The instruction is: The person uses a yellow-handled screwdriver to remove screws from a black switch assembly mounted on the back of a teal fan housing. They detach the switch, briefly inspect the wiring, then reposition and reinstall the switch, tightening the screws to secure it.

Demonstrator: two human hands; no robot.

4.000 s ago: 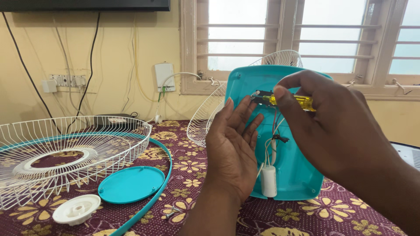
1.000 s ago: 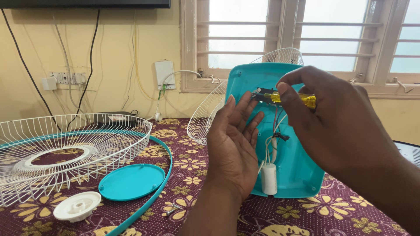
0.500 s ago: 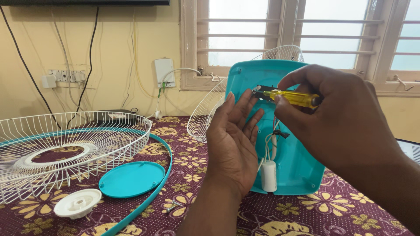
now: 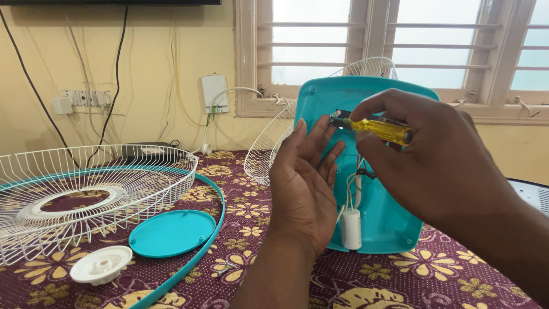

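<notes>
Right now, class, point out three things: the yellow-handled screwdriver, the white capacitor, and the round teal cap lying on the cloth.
yellow-handled screwdriver (image 4: 384,129), head view, middle of its yellow handle.
white capacitor (image 4: 351,229), head view, centre of its cylindrical body.
round teal cap (image 4: 171,232), head view, middle of its flat face.

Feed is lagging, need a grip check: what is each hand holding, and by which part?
The right hand grips a screwdriver by its yellow handle. The left hand holds nothing, its open palm beside the teal fan housing.

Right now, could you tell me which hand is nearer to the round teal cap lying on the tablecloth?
Left. The left hand is raised just right of the teal cap; the right hand is farther right, holding the yellow screwdriver.
</notes>
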